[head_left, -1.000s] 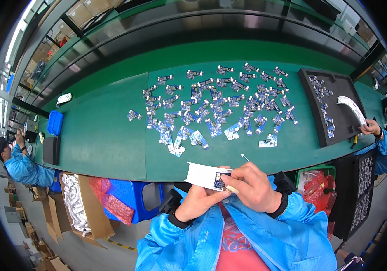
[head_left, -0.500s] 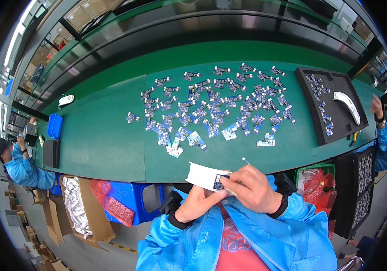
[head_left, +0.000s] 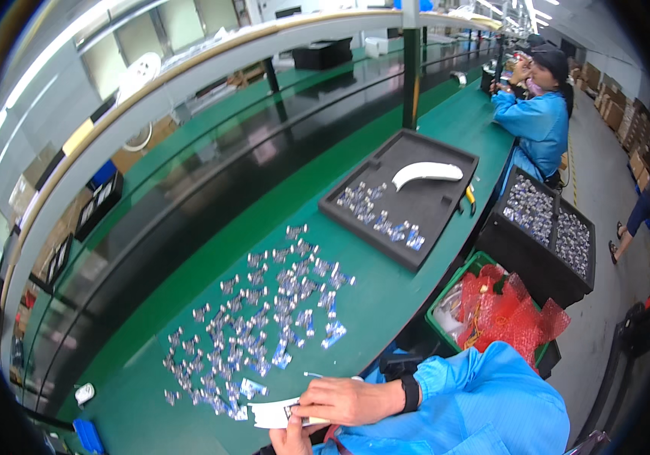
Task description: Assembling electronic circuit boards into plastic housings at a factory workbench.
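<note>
As hands (head_left: 347, 400) hold casing (head_left: 270, 414), boards (head_left: 287, 296) close, bench edge (head_left: 395, 334) near

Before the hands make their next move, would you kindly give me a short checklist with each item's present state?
1. White housing supported by the left hand: ok.
2. Right hand at the housing, fingers over its right end: ok.
3. Dark circuit board seated flat in the housing: cannot tell; the fingers hide most of it.
4. White cable free of pinching: cannot tell; only its end shows beyond the right hand.
5. Loose boards kept apart on the green bench: not ok; many crowd or overlap.
6. Curved white piece inside the black tray: ok.
</note>
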`<state>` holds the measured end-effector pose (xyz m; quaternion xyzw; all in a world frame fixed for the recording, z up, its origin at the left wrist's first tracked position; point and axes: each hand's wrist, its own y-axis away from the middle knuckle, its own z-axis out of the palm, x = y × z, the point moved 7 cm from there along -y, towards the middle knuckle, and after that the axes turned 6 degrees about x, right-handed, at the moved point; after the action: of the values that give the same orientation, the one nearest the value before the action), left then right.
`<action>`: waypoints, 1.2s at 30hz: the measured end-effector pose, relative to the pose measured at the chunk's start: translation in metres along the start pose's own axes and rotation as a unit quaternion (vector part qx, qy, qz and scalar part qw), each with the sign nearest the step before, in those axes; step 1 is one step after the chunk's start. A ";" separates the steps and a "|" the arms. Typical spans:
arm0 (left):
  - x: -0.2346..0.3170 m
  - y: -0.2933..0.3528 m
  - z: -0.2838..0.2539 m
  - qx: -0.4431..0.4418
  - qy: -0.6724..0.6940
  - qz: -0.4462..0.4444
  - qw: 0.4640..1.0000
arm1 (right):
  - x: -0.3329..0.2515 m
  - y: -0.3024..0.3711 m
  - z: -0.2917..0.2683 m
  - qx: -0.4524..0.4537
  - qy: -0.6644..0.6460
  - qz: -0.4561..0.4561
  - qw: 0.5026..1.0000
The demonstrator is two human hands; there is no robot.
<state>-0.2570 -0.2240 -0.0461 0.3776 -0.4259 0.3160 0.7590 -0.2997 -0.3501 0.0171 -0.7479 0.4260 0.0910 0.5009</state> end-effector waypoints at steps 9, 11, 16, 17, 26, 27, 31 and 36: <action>0.152 -0.087 -0.011 -0.001 -0.024 0.184 0.983 | 0.067 0.002 -0.184 0.163 0.283 0.079 0.942; 0.171 -0.136 -0.022 -0.029 0.053 0.185 0.981 | 0.116 0.020 -0.243 0.205 0.357 0.135 0.901; 0.158 -0.318 -0.059 -0.045 0.261 0.090 0.960 | 0.217 0.074 -0.370 0.204 0.530 0.261 0.780; 0.148 -0.352 -0.069 -0.036 0.297 0.064 0.952 | 0.231 0.081 -0.380 0.184 0.532 0.258 0.785; 0.112 -0.466 -0.093 0.101 0.303 0.050 0.946 | 0.303 0.078 -0.396 0.076 0.564 0.322 0.757; 0.113 -0.457 -0.077 0.073 0.319 0.009 0.945 | 0.302 0.088 -0.402 0.073 0.591 0.303 0.744; 0.108 -0.414 -0.075 0.130 0.207 -0.090 0.966 | 0.291 0.071 -0.397 0.098 0.618 0.270 0.732; 0.157 -0.257 -0.017 0.037 -0.055 0.058 0.996 | 0.185 0.016 -0.347 0.174 0.516 0.218 0.809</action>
<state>0.0247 -0.3177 0.0083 0.3970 -0.4762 0.3542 0.7001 -0.2971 -0.7404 0.0693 -0.4721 0.7827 -0.2774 0.2958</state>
